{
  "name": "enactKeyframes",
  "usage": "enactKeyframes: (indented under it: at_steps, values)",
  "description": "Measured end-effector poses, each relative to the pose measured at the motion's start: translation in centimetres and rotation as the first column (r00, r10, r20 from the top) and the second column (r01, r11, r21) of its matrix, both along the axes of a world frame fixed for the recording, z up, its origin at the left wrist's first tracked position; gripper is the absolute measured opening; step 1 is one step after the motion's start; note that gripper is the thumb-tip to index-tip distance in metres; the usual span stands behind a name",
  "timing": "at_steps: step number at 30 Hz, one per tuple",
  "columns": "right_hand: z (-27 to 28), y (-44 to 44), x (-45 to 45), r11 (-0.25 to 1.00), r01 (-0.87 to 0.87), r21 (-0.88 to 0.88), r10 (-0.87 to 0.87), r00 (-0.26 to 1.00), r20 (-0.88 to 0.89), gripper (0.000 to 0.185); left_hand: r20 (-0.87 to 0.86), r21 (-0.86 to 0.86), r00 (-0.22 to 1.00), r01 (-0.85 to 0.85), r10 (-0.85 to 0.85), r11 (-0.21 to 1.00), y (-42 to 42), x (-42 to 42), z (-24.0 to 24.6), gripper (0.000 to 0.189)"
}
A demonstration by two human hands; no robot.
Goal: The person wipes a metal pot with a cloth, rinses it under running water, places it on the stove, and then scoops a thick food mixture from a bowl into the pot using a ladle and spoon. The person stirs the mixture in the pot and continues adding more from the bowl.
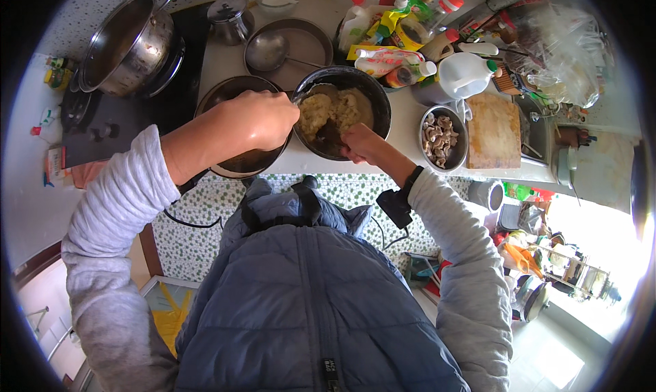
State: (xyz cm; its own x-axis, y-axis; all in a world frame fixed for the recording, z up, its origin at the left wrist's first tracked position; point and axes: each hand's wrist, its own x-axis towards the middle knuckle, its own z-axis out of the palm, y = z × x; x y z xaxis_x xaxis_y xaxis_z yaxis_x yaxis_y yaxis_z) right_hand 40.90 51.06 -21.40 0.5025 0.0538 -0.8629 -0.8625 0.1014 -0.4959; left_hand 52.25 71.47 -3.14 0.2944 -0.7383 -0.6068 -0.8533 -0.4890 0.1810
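A dark round pan (385,101) stands on the counter before me, with a lumpy, pale yellow mixture (341,107) inside. My left hand (269,119) is curled into a fist at the pan's left edge, above a second, wider pan (241,164). A small shiny bit shows by its fingers; what the fist holds is hidden. At the near right edge of the dark pan, my right hand (361,143) has curled fingers close to the mixture. Whether they grip the rim or a utensil cannot be made out.
A steel pot (136,59) stands at the far left, near a lidded metal pot (229,18). Behind lies a ladle (267,51) in a shallow pan (312,35). Rightward are bottles (394,59), a jug (466,76), a bowl of brown pieces (439,138) and a cutting board (493,130).
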Motion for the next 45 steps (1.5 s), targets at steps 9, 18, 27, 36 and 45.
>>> enactKeyframes:
  at_steps: [9, 18, 27, 36, 45]
  values:
    - [0.9, -0.8, 1.1, 0.841, 0.418, 0.343, -0.404, 0.908, -0.114, 0.011, -0.014, 0.025, 0.996, -0.085, 0.085, 0.996, -0.5, 1.2, 0.0, 0.033]
    - [4.3, -2.7, 0.7, 0.945, 0.261, 0.199, -0.279, 0.958, 0.065, 0.013, -0.225, 0.190, 0.909, -0.313, 0.351, 0.931, -0.4, 4.2, 0.5, 0.039]
    - [9.6, -4.3, 1.8, 0.952, -0.101, -0.290, 0.179, 0.950, 0.257, 0.023, -0.661, 0.302, 0.264, -0.763, 0.702, 0.571, 3.0, 3.9, 1.5, 0.014]
    - [15.0, -3.7, -1.2, 0.330, -0.095, -0.939, 0.842, 0.480, 0.247, 0.025, -0.808, 0.461, -0.182, -0.787, 0.560, 0.409, 6.7, 0.1, 1.7, 0.033]
    - [20.1, -4.5, -7.4, 0.476, 0.016, -0.880, 0.613, 0.711, 0.345, 0.024, -0.859, 0.480, -0.309, -0.764, 0.408, 0.432, 8.0, -2.1, 1.8, 0.017]
